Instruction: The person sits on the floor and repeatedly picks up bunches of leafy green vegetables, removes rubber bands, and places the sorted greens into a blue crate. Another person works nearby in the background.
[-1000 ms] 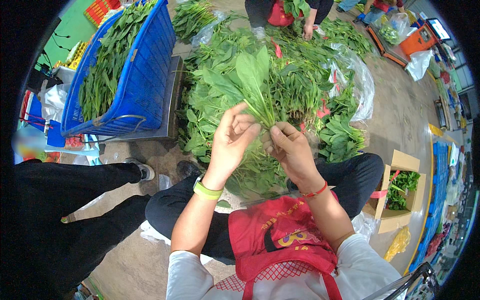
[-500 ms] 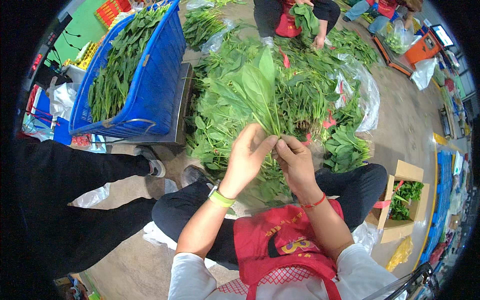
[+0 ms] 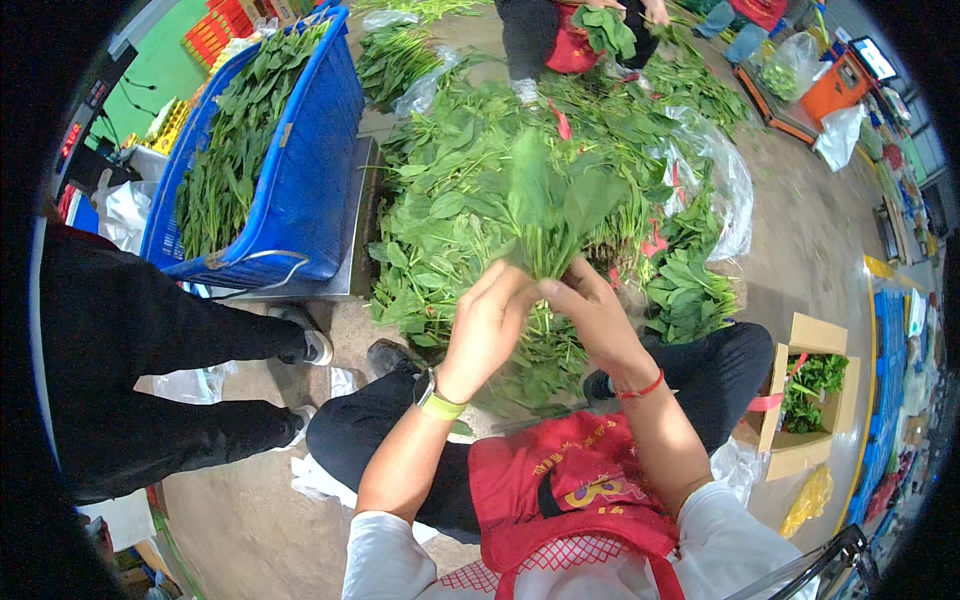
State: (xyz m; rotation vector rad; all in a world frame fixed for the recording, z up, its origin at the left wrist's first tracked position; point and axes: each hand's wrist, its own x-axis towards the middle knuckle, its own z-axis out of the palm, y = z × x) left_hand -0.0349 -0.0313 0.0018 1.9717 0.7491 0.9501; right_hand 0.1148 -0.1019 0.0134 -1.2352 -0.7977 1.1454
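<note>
Between my hands a small bunch of leafy greens (image 3: 548,205) stands with its leaves pointing away from me, slightly blurred. My left hand (image 3: 487,318), below a watch and a yellow-green wristband, is closed around the left side of the stems. On the other side my right hand (image 3: 597,318), with a red cord at the wrist, closes on the stem ends, its thumb toward the left hand. The fingertips behind the stems are hidden. Beneath and beyond lies a broad heap of loose greens (image 3: 440,200) on the floor.
A blue crate (image 3: 310,190) full of greens stands on a metal platform at left. Beside it is a standing person's dark-trousered leg (image 3: 190,325). A cardboard box (image 3: 812,400) with greens sits at right, an orange scale (image 3: 845,88) farther off. Another person (image 3: 575,40) handles greens opposite.
My hands have gone from pinching the stems to wrapping round them, and the bunch looks fuller and more upright. The standing person's legs have shifted at left.
</note>
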